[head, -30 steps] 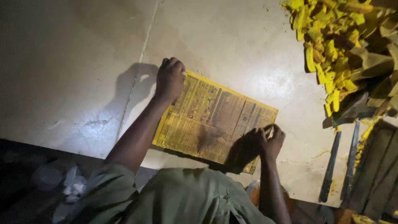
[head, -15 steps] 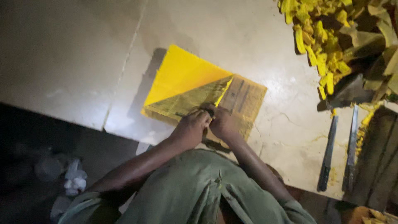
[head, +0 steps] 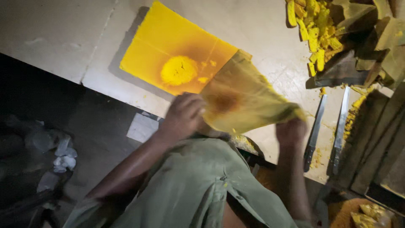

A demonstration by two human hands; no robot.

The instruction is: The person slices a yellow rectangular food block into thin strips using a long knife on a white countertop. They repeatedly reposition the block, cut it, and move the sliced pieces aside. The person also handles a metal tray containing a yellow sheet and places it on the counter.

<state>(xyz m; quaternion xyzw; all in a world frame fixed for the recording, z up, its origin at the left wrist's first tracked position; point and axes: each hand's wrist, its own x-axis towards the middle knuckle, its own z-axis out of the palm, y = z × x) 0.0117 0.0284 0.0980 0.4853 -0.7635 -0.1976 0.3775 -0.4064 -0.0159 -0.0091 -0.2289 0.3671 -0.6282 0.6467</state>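
Crumpled white paper [head: 63,158] on the dark floor at far left, yellow sheet [head: 168,55] flat on the pale table [head: 55,38] with a powder mound [head: 179,70], your left hand [head: 182,116] and right hand [head: 291,131], fingers closed, gripping a stained paper sheet [head: 249,101] lifted above the table edge, two metal blades [head: 327,126] then yellow pieces [head: 314,25] to the right.

**Yellow sheet peeled back**

Both hands lift a stained paper sheet [head: 247,101] off a bright yellow slab [head: 173,55] on the table [head: 270,46] — left hand [head: 183,116] gripping its near edge, right hand [head: 291,131] its far corner. Right of the slab lie two long knives [head: 327,126] — beyond them, a heap of yellow pieces [head: 314,29].
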